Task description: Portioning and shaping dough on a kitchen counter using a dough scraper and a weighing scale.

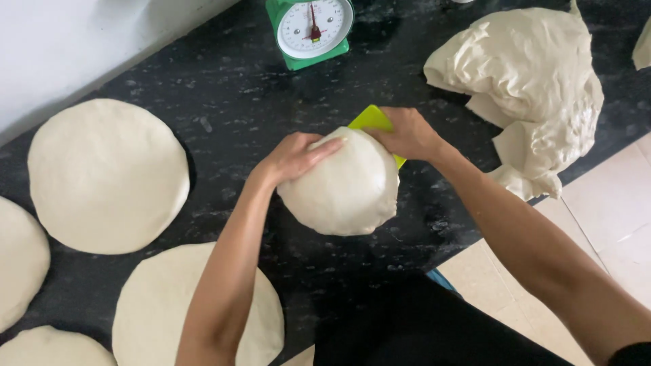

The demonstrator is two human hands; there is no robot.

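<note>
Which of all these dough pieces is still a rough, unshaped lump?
The big ragged dough mass at the counter's far right, near the scale; the others are smooth rounds.
</note>
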